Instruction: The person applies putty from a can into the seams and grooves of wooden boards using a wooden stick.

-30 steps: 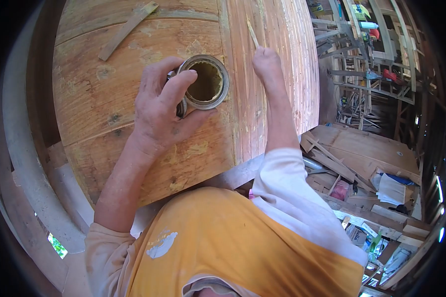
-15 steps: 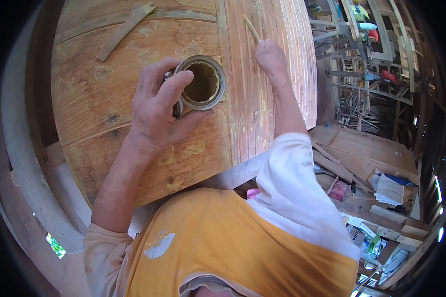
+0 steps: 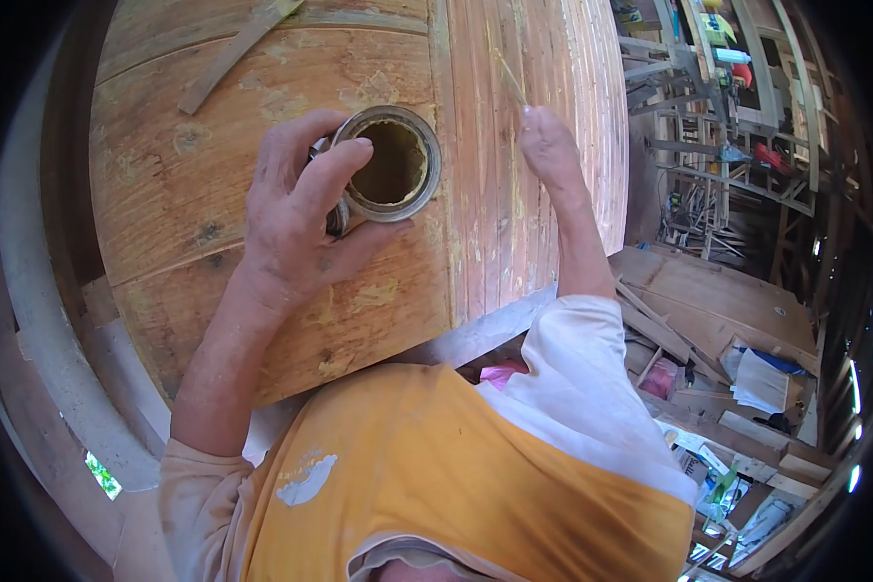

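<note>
My left hand point(image 3: 296, 204) is wrapped around an open metal can point(image 3: 433, 182), thumb over its rim. The can's inside is coated in yellowish-brown residue, with a ragged crust around the mouth. A second round metal edge shows between my fingers, partly hidden. My right hand point(image 3: 550, 150) is closed on the lower end of a thin pale stick point(image 3: 510, 78), which points up and away over the grooved wood strips point(image 3: 475, 209). Under both hands lies a large wooden panel point(image 3: 155, 204) with yellowish patches smeared on it.
A flat wood strip point(image 3: 233, 63) lies at the panel's upper left. To the right are wooden racks point(image 3: 718, 175) with assorted items, a lower wooden board point(image 3: 718, 291) and some papers point(image 3: 761, 378). A pale curved beam point(image 3: 44, 281) runs along the left.
My right hand and the stick have moved right and slightly toward me across the grooved strips. My left hand still holds the can. The view has shifted slightly.
</note>
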Demonstrator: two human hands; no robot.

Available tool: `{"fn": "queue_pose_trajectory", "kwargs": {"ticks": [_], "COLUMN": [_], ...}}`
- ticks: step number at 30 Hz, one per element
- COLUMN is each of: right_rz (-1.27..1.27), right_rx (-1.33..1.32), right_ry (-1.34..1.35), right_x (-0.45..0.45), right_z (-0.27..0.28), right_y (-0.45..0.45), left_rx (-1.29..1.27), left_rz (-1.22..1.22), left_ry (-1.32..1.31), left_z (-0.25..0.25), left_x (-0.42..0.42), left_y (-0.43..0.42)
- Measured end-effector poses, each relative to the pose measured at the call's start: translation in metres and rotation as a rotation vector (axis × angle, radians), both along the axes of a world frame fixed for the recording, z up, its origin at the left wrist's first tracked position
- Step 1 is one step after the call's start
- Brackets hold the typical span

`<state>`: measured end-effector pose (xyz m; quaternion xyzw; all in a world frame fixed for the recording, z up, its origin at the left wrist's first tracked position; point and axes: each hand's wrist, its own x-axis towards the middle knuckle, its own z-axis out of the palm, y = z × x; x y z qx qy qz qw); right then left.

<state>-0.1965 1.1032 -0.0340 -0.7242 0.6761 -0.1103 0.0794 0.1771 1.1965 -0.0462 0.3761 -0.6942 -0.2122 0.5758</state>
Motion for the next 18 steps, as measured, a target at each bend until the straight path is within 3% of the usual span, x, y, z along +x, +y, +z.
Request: {"fn": "queue_pose_trajectory", "kwargs": {"ticks": [1,7,14,18], "right_rz": [-0.015,-0.236,-0.322,-0.335], "right_rx": [-0.021,-0.039,-0.027,-0.123], "right_ry": [-0.15,-0.348,0.022,0.008], "right_x": [0.0,0.02,0.031,0.038], "right_z": [0.002,-0.009,-0.016,-0.02], "right_y": [0.012,0.087,0.093,0.095], "left_rx": [-0.006,-0.019,-0.009,-0.005], "left_rz": [0.009,0.026,0.04,0.034], "left_ry": [0.016,0.012,-0.001,-0.021], "left_z": [0.0,-0.001,0.0,-0.001], "left_x": [-0.001,-0.004,-0.004,-0.001], "left_y": [0.0,0.0,0.002,0.003]}}
